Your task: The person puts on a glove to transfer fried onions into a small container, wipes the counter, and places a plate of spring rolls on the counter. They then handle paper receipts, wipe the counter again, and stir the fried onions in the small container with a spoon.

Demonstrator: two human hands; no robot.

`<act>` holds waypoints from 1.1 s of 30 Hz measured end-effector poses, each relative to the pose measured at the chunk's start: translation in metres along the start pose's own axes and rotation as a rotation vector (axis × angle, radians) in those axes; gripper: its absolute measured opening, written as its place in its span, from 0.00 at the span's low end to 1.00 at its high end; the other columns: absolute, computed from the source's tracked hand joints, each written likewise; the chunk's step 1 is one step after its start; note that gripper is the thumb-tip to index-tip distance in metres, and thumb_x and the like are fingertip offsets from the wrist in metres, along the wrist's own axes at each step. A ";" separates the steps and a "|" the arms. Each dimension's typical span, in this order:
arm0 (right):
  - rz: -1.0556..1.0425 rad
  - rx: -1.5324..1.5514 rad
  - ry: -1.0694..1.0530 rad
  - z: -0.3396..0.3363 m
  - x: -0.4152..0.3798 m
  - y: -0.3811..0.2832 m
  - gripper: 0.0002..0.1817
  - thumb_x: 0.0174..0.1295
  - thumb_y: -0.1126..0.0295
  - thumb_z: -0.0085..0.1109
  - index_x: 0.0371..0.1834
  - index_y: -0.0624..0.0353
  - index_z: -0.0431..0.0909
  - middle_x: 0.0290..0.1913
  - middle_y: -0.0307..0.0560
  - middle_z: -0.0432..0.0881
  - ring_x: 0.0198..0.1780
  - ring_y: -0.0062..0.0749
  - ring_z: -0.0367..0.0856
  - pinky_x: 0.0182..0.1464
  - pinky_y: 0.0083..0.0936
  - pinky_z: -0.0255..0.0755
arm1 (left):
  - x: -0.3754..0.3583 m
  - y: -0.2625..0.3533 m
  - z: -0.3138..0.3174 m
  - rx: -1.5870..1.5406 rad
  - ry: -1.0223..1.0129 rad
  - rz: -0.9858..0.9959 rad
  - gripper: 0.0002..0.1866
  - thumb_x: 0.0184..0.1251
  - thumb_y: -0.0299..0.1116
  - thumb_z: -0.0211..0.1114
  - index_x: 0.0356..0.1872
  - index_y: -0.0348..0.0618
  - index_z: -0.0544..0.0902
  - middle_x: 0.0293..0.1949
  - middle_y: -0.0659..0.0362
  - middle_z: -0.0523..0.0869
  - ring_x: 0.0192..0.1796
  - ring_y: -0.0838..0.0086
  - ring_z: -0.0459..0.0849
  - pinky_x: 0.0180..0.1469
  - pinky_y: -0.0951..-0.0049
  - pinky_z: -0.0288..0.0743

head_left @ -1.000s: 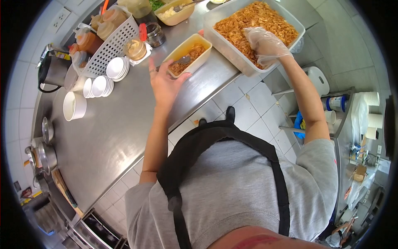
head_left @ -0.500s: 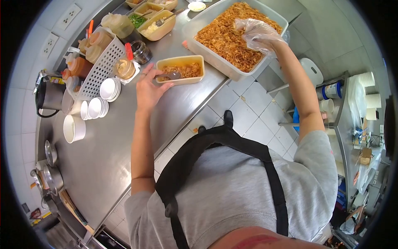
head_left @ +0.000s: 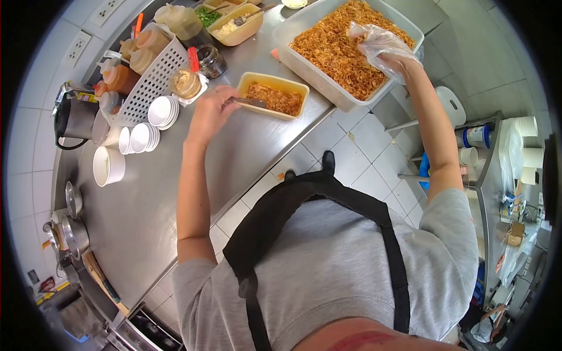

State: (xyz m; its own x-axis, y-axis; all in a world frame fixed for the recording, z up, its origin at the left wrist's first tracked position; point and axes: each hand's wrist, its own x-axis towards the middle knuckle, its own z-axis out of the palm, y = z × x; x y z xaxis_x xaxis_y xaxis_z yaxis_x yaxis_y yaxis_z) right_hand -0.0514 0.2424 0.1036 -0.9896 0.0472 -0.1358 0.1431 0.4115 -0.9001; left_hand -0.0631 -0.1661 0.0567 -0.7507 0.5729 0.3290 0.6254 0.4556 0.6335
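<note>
In my left hand is the handle of a spoon, gripped between thumb and fingers. The spoon's head rests in a small yellowish rectangular container, which holds browned flakes like fried shallots. My right hand wears a clear plastic glove and lies on a heap of similar crispy flakes. They fill a large translucent bin at the counter's edge. Crinkled plastic hides the right fingers, so whether they hold any flakes cannot be seen.
White cups are stacked on the steel counter. Beside them stand a perforated white basket with sauce bottles, a dark jar and a jar of paste. A white stool and a shelf are at right.
My left hand has gone from touching the small container's rim to gripping the spoon's handle. The whole view has shifted slightly. My right hand stays on the flakes.
</note>
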 end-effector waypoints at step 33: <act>-0.278 -0.343 -0.041 -0.008 -0.017 -0.114 0.18 0.49 0.72 0.57 0.46 0.58 0.77 0.35 0.44 0.79 0.34 0.26 0.76 0.35 0.22 0.72 | 0.180 0.084 0.046 0.166 0.065 0.261 0.09 0.47 0.27 0.68 0.31 0.36 0.81 0.27 0.51 0.82 0.26 0.65 0.81 0.32 0.69 0.73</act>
State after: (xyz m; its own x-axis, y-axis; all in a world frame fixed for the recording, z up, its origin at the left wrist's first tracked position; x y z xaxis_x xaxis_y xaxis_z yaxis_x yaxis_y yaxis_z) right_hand -0.0513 0.2020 0.2124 -0.9875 -0.1414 0.0691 -0.1478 0.6823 -0.7160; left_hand -0.1359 0.0070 0.1369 -0.5693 0.6425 0.5129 0.8207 0.4076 0.4004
